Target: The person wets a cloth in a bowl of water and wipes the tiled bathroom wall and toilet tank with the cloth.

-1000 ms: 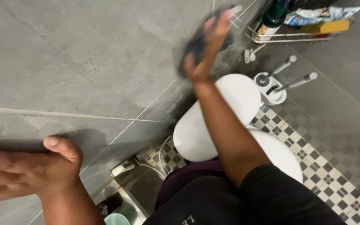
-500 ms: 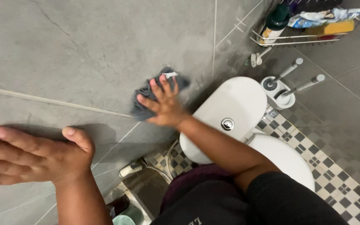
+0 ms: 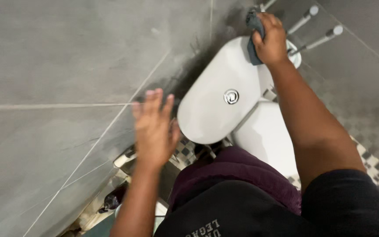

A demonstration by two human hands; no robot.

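My right hand (image 3: 270,39) grips a dark grey cloth (image 3: 253,26) and presses it on the far end of the white toilet cistern lid (image 3: 216,98), close to the grey tiled wall (image 3: 66,66). A round chrome flush button (image 3: 231,96) sits in the middle of the lid. My left hand (image 3: 154,127) is open with fingers spread, held flat near the wall beside the cistern's near end. The white toilet seat lid (image 3: 268,136) lies below the cistern, partly hidden by my right arm.
Two brush handles (image 3: 316,26) stand in a white holder beyond the cistern. The floor has small checkered mosaic tiles (image 3: 373,158). A pipe fitting (image 3: 126,158) and a dark bottle (image 3: 110,202) sit low by the wall at my left.
My right hand has carried the cloth from the wall tile down onto the far end of the cistern lid. My left hand has moved right, off the wall toward the cistern.
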